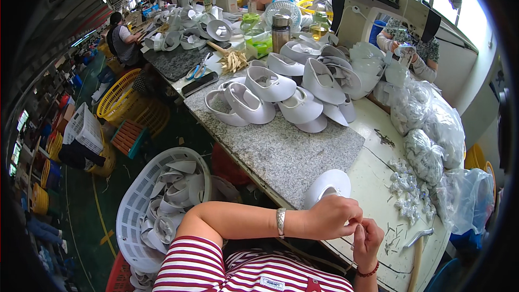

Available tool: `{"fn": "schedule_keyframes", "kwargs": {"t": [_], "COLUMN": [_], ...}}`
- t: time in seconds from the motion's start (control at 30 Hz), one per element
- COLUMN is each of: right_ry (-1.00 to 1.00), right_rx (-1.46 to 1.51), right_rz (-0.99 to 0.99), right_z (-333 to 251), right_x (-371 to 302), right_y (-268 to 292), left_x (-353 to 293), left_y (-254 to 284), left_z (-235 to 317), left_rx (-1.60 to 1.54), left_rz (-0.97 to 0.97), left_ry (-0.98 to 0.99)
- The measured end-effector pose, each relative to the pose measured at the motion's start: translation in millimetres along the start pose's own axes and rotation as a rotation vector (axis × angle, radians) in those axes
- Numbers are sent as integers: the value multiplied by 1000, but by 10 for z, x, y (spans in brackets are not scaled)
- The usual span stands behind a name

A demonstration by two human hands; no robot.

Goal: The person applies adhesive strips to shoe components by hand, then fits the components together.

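Both my hands meet at the front edge of the table, fingertips close together. My left hand (331, 218) is closed in a pinch, and my right hand (367, 240) has thumb and fingers pressed together just beside it. Whatever lies between the fingertips is too small to make out. A white shoe upper (336, 180) stands on the speckled grey stone slab (281, 157), directly behind my left hand, which hides its lower part. Farther back on the slab sits a pile of similar white shoe uppers (268, 85).
A hammer (419, 237), small clear packets (406, 184) and plastic bags (427, 154) lie at right. Behind the pile are a flask (281, 33), scissors (199, 67) and a sewing machine (378, 8). A white basket (135, 205) of uppers stands at left. Several people work farther off.
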State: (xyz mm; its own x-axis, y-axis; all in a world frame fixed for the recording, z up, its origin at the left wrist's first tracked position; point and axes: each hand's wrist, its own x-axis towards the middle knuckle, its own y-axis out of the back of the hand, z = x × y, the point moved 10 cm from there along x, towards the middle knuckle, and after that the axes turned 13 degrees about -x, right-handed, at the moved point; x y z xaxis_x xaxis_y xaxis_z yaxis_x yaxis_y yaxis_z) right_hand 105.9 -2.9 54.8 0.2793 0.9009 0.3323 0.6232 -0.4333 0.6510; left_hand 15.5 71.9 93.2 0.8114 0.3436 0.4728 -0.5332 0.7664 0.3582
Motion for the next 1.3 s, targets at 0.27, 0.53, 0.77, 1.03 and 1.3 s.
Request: {"fn": "schedule_keyframes", "kwargs": {"t": [0.27, 0.53, 0.77, 1.03, 1.3], "right_ry": [99, -19, -181, -275, -322], "right_rx": [-99, 97, 307, 404, 625], "right_rz": [152, 141, 9, -104, -201], "right_z": [-78, 132, 304, 491, 451], "right_x": [33, 86, 46, 18, -104], "right_y": [80, 22, -181, -430, -542], "left_x": [47, 114, 137, -54, -502], "left_y": [109, 497, 482, 405, 30], "left_z": [-165, -280, -785, -938, -828], "left_rx": [-190, 72, 700, 360, -813], "left_rz": [-49, 131, -194, -152, 95], "left_ry": [143, 245, 395, 543, 863]}}
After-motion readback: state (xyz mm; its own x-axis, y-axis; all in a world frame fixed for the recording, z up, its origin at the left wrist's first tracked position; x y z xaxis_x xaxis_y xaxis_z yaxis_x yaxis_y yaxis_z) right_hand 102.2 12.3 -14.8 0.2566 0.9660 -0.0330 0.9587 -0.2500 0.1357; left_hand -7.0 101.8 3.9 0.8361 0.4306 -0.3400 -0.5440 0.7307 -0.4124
